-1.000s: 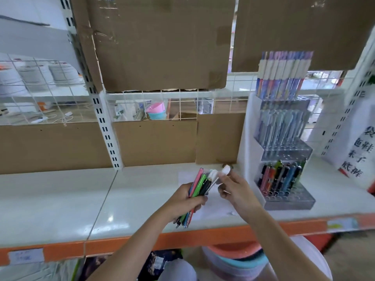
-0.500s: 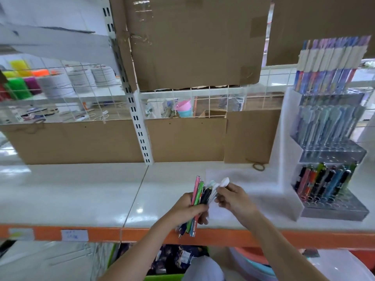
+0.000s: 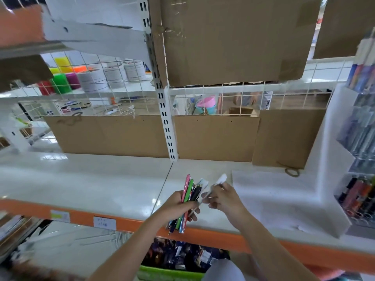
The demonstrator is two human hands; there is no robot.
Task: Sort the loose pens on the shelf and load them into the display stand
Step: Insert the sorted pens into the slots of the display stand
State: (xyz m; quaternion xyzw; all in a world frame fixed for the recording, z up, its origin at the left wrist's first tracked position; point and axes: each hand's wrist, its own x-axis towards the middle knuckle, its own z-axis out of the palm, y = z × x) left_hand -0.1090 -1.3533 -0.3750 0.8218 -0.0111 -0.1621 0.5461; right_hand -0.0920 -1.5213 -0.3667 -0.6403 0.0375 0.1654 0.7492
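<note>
My left hand (image 3: 178,207) grips a bundle of pens (image 3: 189,194), with pink, green and black barrels fanned upward and tips pointing down past the shelf's orange edge. My right hand (image 3: 224,198) pinches a white pen (image 3: 218,183) at the right side of the bundle; its white cap sticks up. The display stand (image 3: 354,191) stands at the far right, cut off by the frame edge, with several pens in its lower tier and blurred rows above.
The white shelf (image 3: 91,187) runs left to right with an orange front rail (image 3: 125,222). Cardboard panels (image 3: 215,136) line the back. A rubber band (image 3: 292,171) lies near the stand. Below the shelf sits a green bin (image 3: 168,273) of stock.
The view has swung left, so the display stand slid to the right edge. Both hands stay together on the bundle, the right hand still on the white pen.
</note>
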